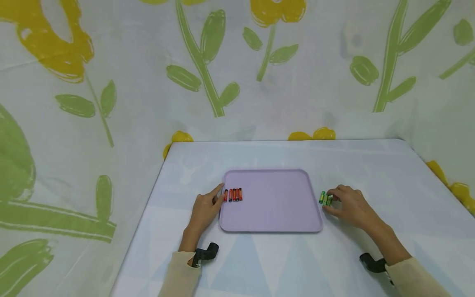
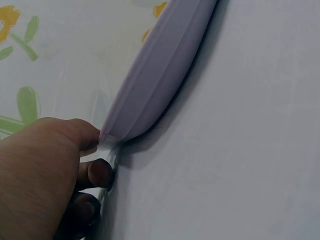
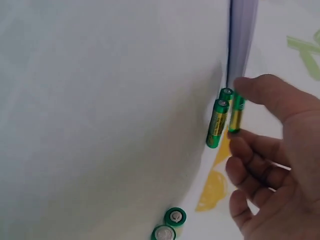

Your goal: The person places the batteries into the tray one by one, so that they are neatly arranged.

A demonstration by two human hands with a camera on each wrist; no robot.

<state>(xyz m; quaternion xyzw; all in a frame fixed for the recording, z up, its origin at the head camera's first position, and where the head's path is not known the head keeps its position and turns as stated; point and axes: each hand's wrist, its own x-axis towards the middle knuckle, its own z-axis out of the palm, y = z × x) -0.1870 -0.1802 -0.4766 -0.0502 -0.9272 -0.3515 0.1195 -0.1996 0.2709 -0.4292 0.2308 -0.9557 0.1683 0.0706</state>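
Lilac, shallow and rounded at its corners, a tray (image 1: pixel 274 206) lies on the pale counter (image 1: pixel 178 181), and we count five red batteries (image 1: pixel 234 194) inside it. They lie side by side in a short row by its left rim, the leftmost set slightly apart from the other four. Of the two hands, the left hand (image 1: pixel 205 209) is at that left rim with thumb and forefinger parted; we cannot tell whether they touch the leftmost red battery. Just beyond the right rim, the right hand (image 1: pixel 350 206) pinches a green battery (image 3: pixel 237 117) between thumb and forefinger, its other fingers loosely bent. More green batteries (image 3: pixel 217 123) are outside the tray, to its right.

From the head we make out about three green ones, bunched at the fingertips. The right wrist view gives us five: the pinched one, two just beside it, and two at the lower edge with their metal ends facing us. The left wrist view shows us the tray's outer wall, which hides the red batteries. Past the counter's far edge we see a white backdrop (image 1: pixel 137 62) printed with yellow flowers and green leaves.
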